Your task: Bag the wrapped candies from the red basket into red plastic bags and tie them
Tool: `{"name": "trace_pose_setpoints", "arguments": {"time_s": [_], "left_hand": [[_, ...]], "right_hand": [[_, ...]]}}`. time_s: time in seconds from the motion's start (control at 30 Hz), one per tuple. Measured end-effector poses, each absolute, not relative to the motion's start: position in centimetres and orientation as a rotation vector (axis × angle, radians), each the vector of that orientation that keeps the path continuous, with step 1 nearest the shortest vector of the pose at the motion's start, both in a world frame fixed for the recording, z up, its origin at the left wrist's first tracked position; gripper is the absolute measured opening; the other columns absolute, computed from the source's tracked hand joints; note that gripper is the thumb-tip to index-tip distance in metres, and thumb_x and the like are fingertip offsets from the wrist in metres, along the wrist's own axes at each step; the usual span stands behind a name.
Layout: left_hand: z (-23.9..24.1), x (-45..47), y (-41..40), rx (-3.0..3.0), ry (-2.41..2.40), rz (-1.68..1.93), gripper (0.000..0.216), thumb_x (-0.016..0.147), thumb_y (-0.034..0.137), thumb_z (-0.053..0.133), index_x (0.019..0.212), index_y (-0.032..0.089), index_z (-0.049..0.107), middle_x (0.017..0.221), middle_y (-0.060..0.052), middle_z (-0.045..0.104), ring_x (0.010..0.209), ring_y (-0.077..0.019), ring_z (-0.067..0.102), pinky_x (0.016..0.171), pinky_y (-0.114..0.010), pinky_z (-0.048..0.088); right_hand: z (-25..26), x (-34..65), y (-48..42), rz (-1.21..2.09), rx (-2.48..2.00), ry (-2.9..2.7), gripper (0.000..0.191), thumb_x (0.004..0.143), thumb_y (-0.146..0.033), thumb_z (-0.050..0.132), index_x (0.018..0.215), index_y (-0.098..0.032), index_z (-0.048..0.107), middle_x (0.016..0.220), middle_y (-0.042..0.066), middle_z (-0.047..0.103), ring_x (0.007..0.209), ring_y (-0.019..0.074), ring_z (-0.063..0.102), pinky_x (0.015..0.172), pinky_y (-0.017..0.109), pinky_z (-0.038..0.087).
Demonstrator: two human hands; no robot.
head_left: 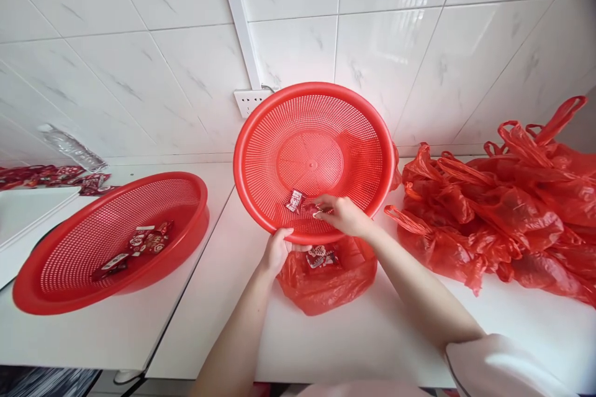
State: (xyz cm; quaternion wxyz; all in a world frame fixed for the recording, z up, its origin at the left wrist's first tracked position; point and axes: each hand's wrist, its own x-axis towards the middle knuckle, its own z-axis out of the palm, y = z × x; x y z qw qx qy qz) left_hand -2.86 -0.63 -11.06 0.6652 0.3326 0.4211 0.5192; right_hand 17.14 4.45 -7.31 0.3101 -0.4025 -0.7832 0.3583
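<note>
The middle basket (pixel 310 155) stands between the left basket (pixel 84 254), holding packets (pixel 151 240), and the right-hand bag heap (pixel 503 211); before it lies 1 bag (pixel 326 288), behind it a socket (pixel 246 99).

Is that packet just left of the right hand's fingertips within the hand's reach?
Very likely yes: the right hand is inside the red basket, close to the packet, which looks uncovered, though something dark red lies between them.
</note>
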Motion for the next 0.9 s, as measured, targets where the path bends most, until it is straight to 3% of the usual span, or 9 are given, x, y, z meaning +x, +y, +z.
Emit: {"name": "trace_pose_setpoints", "arguments": {"time_s": [0.13,0.27,0.33,0.47,0.63,0.7,0.77,0.9], "left_hand": [[-11.3,-3.6,-0.2,0.753,0.975,1.227,0.028,0.07,0.032,0.063,0.085,0.008,0.067,0.09,-0.013,0.074,0.086,-0.0291,0.07,0.065,-0.038,0.06],[-11.3,-3.9,0.1,0.719,0.993,1.276,0.026,0.07,0.031,0.061,0.085,0.009,0.065,0.089,-0.012,0.073,0.088,-0.0277,0.069,0.069,-0.039,0.061],[-11.3,-4.0,0.1,0.706,0.991,1.286,0.025,0.07,0.031,0.061,0.083,0.01,0.065,0.088,-0.011,0.073,0.092,-0.0284,0.069,0.071,-0.04,0.061],[-11.3,-3.9,0.2,0.704,0.989,1.305,0.026,0.07,0.03,0.062,0.087,0.011,0.064,0.095,-0.012,0.073,0.098,-0.0294,0.068,0.072,-0.041,0.062],[-11.3,-3.4,0.0,0.741,0.986,1.275,0.028,0.071,0.031,0.062,0.089,0.01,0.064,0.1,-0.013,0.073,0.098,-0.0306,0.068,0.072,-0.042,0.062],[-11.3,-2.9,-0.3,0.774,0.979,1.226,0.031,0.072,0.031,0.062,0.094,0.01,0.065,0.103,-0.013,0.072,0.099,-0.0305,0.068,0.072,-0.041,0.062],[-11.3,-2.2,-0.8,0.805,0.975,1.16,0.032,0.073,0.031,0.062,0.097,0.01,0.065,0.102,-0.013,0.073,0.099,-0.0305,0.068,0.073,-0.041,0.062],[-11.5,-1.2,-1.8,0.839,0.961,1.039,0.031,0.074,0.033,0.063,0.094,0.01,0.067,0.094,-0.012,0.074,0.095,-0.0313,0.07,0.075,-0.042,0.062]], "right_hand": [[-7.0,18.2,5.1,1.477,-0.991,-1.752,0.035,0.069,-0.038,0.08,0.089,-0.013,0.065,0.079,0.007,0.073,0.071,0.0177,0.068,0.067,0.029,0.054],[-6.0,19.4,4.8,1.574,-0.936,-1.989,0.038,0.073,-0.047,0.075,0.093,-0.015,0.071,0.079,0.004,0.072,0.066,0.0147,0.065,0.061,0.025,0.051],[-5.5,19.7,4.6,1.423,-0.957,-2.208,0.032,0.077,-0.044,0.071,0.091,-0.016,0.073,0.079,0.003,0.072,0.065,0.0131,0.062,0.06,0.024,0.047],[-5.1,19.8,4.1,0.889,-1.322,-2.466,0.019,0.076,-0.035,0.071,0.069,-0.017,0.069,0.063,0.001,0.066,0.054,0.0115,0.053,0.051,0.023,0.034],[-4.4,19.2,2.9,0.353,-1.552,-2.426,0.028,0.088,-0.036,0.059,0.067,-0.019,0.065,0.061,0.004,0.062,0.055,0.0148,0.053,0.051,0.027,0.029],[-4.3,18.7,2.7,0.339,-1.467,-2.356,0.025,0.093,-0.035,0.052,0.08,-0.019,0.067,0.071,0.006,0.066,0.062,0.0164,0.059,0.057,0.027,0.037],[-4.8,18.0,2.7,0.386,-1.33,-2.3,0.021,0.094,-0.031,0.051,0.102,-0.019,0.066,0.093,0.009,0.071,0.081,0.0189,0.065,0.07,0.028,0.045],[-6.7,16.6,3.2,0.378,-1.081,-2.341,0.042,0.093,-0.024,0.052,0.135,-0.02,0.051,0.141,0.013,0.052,0.128,0.0241,0.049,0.102,0.041,0.041]]}}
